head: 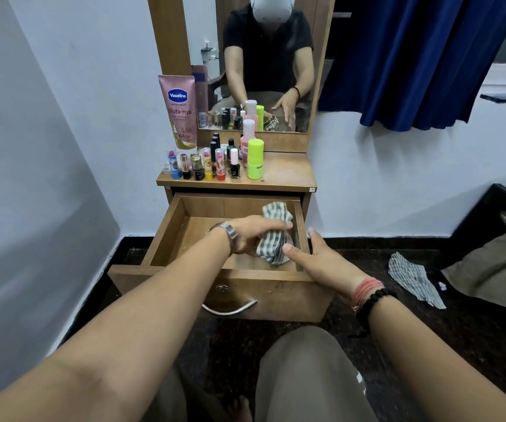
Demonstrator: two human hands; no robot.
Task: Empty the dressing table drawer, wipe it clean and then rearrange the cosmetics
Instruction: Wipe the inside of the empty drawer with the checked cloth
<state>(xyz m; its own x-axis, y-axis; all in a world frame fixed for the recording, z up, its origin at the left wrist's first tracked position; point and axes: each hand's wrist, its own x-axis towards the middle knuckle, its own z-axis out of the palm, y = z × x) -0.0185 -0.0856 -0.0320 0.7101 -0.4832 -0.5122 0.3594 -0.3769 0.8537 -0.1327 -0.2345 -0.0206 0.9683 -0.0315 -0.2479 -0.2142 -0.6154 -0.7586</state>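
On the dressing table top (288, 172) the cosmetics (212, 162) stand clear of the pulled-out drawer (166, 236). Inside it, the left hand (251, 234) is closed on a bunched checked cloth (276, 236) at the right wall; the right hand (318, 260) rests spread on the rim, gripping nothing. The cloth looks soft, light, best wadded in the palm.

A metal watch (228, 230) circles the left wrist; red threads (366, 288) and black beads (375, 300) the right; trousers (309, 379) seemingly khaki.
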